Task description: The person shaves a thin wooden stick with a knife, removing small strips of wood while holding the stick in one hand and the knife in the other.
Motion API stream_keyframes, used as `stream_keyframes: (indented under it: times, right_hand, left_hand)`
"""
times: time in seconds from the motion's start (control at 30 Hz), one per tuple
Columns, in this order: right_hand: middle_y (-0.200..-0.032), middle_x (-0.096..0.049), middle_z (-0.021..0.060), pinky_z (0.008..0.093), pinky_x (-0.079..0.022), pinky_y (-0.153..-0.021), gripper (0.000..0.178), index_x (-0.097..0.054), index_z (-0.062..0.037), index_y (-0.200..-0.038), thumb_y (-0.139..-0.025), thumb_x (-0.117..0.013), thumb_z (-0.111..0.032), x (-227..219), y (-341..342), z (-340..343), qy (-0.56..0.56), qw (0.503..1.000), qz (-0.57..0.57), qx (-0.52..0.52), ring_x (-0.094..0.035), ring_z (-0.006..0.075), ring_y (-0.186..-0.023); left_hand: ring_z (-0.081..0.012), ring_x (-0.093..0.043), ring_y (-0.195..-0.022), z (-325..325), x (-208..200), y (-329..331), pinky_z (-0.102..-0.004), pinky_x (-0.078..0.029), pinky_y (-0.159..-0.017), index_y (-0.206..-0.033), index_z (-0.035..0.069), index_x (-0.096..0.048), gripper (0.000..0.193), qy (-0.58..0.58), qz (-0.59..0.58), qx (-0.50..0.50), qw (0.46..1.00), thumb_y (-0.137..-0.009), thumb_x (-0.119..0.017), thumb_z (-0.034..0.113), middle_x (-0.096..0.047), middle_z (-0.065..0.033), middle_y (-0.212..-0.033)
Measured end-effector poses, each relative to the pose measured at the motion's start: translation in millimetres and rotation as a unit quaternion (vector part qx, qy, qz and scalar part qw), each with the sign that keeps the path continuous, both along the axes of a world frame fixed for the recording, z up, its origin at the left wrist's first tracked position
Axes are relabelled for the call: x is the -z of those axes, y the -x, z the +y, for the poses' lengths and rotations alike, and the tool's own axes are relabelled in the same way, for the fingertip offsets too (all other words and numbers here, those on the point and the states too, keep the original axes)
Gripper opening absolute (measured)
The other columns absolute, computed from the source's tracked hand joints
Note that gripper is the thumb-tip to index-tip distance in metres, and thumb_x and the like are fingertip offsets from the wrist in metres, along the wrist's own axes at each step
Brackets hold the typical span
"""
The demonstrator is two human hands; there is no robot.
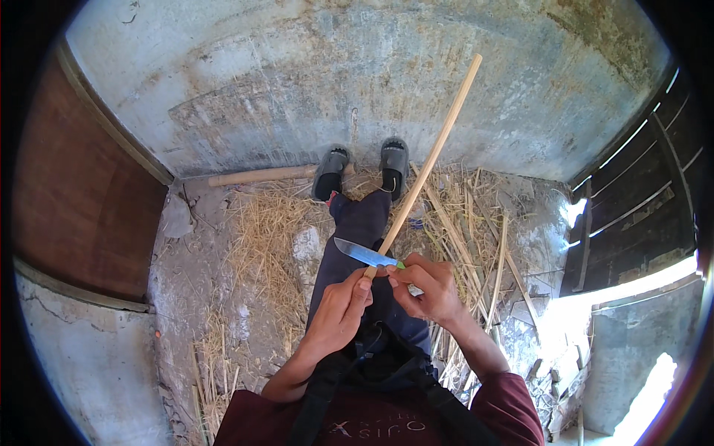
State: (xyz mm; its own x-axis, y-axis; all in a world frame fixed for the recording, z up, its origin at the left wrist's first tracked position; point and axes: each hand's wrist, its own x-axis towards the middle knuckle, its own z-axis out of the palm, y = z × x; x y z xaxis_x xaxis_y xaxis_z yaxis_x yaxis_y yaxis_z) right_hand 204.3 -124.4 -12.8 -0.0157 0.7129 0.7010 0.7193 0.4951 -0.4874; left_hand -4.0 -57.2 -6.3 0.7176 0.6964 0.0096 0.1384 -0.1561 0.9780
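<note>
Centrally: one long pale wooden stick (431,157), bare, slanting from the person's lap up and rightward, its far end against the view of the wall; contact there cannot be told. One left hand (342,308), closed about the stick's near end, thumb and fingers pinching it. One knife (362,253), broad bright blade pointing left, laid across the stick just beyond those fingers, a little green showing at the handle. One right hand (431,288), curled round that handle, fingertips near the left ones. Hazards, as judged: the blade could skid off the smooth wood into the left fingers, since both hands work close together; the long unsupported-looking far length could swing and twist the pinched end; a slip could also carry the edge to the dark trousers (335,271) directly below. Beyond: two grey clogs (332,168), worn; one rounded pole (260,175) lying along the wall's foot; scattered straw (264,230); loose split sticks (500,260) at right; one stained pale wall (297,82); one brown panel (89,178) at left; dark slatted boards (639,201) at right.
</note>
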Motion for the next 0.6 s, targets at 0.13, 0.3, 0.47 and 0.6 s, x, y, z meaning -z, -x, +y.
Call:
stream_keyframes:
  times: [0.13, 0.3, 0.47, 0.6]
  right_hand:
    - [-0.076, -0.063, 0.0065, 0.0332, -0.041, -0.043, 0.022, -0.071, -0.0077, -0.098, -0.080, -0.081, 0.001, -2, 2, -3, -0.005, 0.999, -0.036, -0.004, -0.060, 0.0188, -0.050]
    - [-0.076, -0.061, 0.0038, 0.0342, -0.042, -0.042, 0.027, -0.075, -0.0094, -0.104, -0.079, -0.081, -0.002, -3, 0, -2, -0.018, 0.998, -0.067, 0.005, -0.059, 0.0180, -0.049]
    - [-0.078, -0.059, 0.0018, 0.0345, -0.046, -0.043, 0.030, -0.077, -0.0103, -0.108, -0.079, -0.081, -0.005, -5, -7, -3, -0.022, 0.993, -0.112, 0.016, -0.060, 0.0174, -0.050]
    - [-0.077, -0.059, 0.0019, 0.0335, -0.043, -0.042, 0.030, -0.078, -0.0118, -0.105, -0.076, -0.081, -0.006, -3, -12, -1, -0.031, 0.993, -0.114, 0.013, -0.059, 0.0166, -0.049]
  left_hand:
    - [-0.0312, -0.058, -0.061, -2, -2, -2, -0.0423, -0.045, -0.062, -0.124, -0.003, -0.060, 0.035, -0.062, 0.007, -0.004, 0.998, -0.120, -0.041, 0.026, -0.056, -0.0141, -0.073]
    - [-0.0387, -0.063, -0.065, -9, 2, -9, -0.0455, -0.048, -0.065, -0.120, -0.003, -0.059, 0.033, -0.121, 0.014, -0.038, 0.992, -0.119, -0.043, 0.025, -0.060, -0.0174, -0.074]
    - [-0.0353, -0.061, -0.062, -8, -4, -8, -0.0447, -0.047, -0.062, -0.118, -0.001, -0.060, 0.027, -0.125, 0.025, -0.030, 0.991, -0.118, -0.044, 0.020, -0.057, -0.0165, -0.073]
    - [-0.0335, -0.059, -0.058, -8, -1, -7, -0.0443, -0.046, -0.060, -0.116, 0.000, -0.061, 0.024, -0.126, 0.028, -0.028, 0.991, -0.118, -0.045, 0.018, -0.056, -0.0159, -0.071]
